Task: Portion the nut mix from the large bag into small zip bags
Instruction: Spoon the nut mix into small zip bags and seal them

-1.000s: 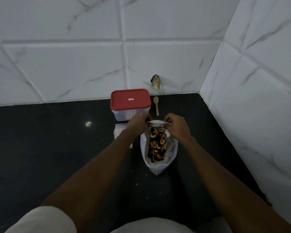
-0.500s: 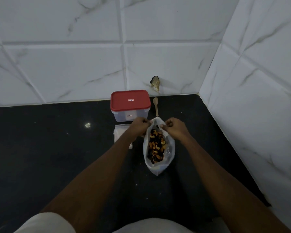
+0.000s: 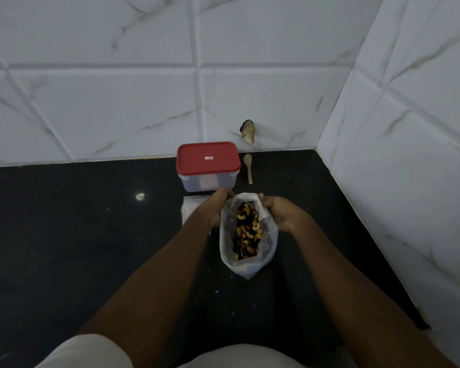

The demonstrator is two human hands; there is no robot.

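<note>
On the black countertop (image 3: pixel 91 248), toward its back right corner, lies the large bag (image 3: pixel 246 269). Its folded bottom points at the person, and its long axis runs away toward the back wall. The mouth is at the far end and is held agape. Inside is the nut mix (image 3: pixel 246 232): cashews, almonds and darker pieces, filling most of the bag's length.

The left hand (image 3: pixel 221 205) pinches the left side of the rim with curled fingers. The right hand (image 3: pixel 279 216) pinches the right side the same way, so the opening sits between them.

Just left of the bag, partly hidden under the left wrist, lies a flat stack of small zip bags (image 3: pixel 190 211). They look empty, and the left hand is nearer to them.

Beyond them, by the back edge, stands a clear container (image 3: pixel 207 181) with its red lid (image 3: pixel 208 158) on; its contents cannot be made out. To its right lies a small wooden spoon (image 3: pixel 248 168), bowl toward the wall and handle toward the bag, which probably makes it the right hand's reach.
</note>
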